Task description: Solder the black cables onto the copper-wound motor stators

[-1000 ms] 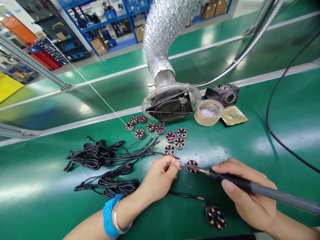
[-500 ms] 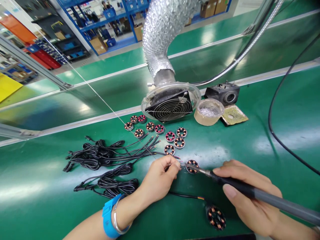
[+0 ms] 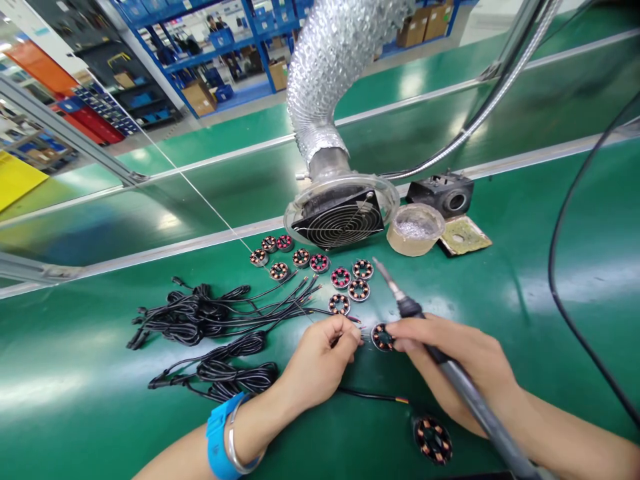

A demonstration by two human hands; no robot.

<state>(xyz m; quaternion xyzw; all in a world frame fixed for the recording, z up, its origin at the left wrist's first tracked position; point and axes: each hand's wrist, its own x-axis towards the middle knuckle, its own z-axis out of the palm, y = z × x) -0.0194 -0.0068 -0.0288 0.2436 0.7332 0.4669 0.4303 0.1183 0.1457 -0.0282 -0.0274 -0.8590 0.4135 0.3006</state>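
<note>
On green mat, left hand (image 3: 320, 363) pinching wire (image 3: 373, 396), right hand (image 3: 457, 370) gripping soldering iron (image 3: 440, 363), tin (image 3: 415, 230) of solder dross.

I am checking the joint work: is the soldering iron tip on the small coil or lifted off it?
Lifted off: the soldering iron tip points up and away from the coil.

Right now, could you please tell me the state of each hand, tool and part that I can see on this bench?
Left hand: pinching thin wire ends beside the small stator.
Right hand: gripping the soldering iron, fingertip on the small stator.
Soldering iron: tip raised off the bench.
Small stator: flat on the mat.
Spare stators: lying loose.
Cable bundles: coiled, untouched.
Wired stator: flat, lead attached.
</note>
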